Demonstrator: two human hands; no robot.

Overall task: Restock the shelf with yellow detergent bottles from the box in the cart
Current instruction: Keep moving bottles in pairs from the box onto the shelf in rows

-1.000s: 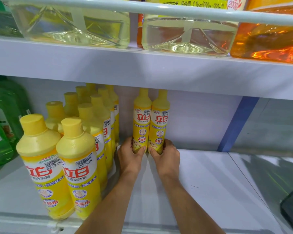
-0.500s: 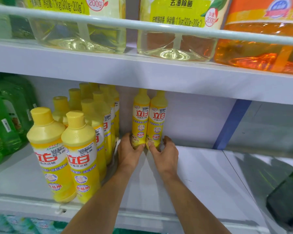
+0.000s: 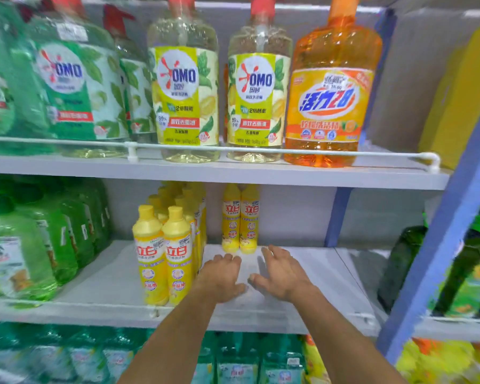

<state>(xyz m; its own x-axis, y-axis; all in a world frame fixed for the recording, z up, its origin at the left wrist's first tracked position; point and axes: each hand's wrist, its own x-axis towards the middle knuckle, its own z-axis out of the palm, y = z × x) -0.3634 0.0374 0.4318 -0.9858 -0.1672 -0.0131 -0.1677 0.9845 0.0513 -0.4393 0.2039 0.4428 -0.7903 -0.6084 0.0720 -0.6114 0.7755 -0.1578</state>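
On my feed both hands are out over the middle shelf [image 3: 311,289], palms down. The left hand [image 3: 222,275] has its fingers straight and slightly apart and grips nothing. The right hand [image 3: 281,275] is the same, fingers fanned, thumb reaching in toward the left thumb, nothing in it. I cannot tell whether the palms rest on the white board or hang just above it.

Just beyond the fingertips, at the back of the shelf against the rear wall, I see two yellow bottles [image 3: 232,217] side by side and touching. Both stand upright, long axis vertical, caps pointing up at the underside of the upper shelf [image 3: 288,173], red-lettered labels facing me. Neither hand touches them, though the left fingertips are near their bases.

Left of my left hand stands the main block of yellow bottles [image 3: 178,256], in two files running front to back, all upright too, caps up, labels forward. The front two sit near the shelf's front edge, just beside my left wrist.

Further left are green bottles [image 3: 39,245], blurred. On the upper shelf, behind a white rail [image 3: 233,148], stand two clear pump bottles [image 3: 183,92] with yellow-green labels and one orange bottle [image 3: 330,92]. A blue post [image 3: 452,217] rises at the right, a dark green bottle [image 3: 402,259] beside it.
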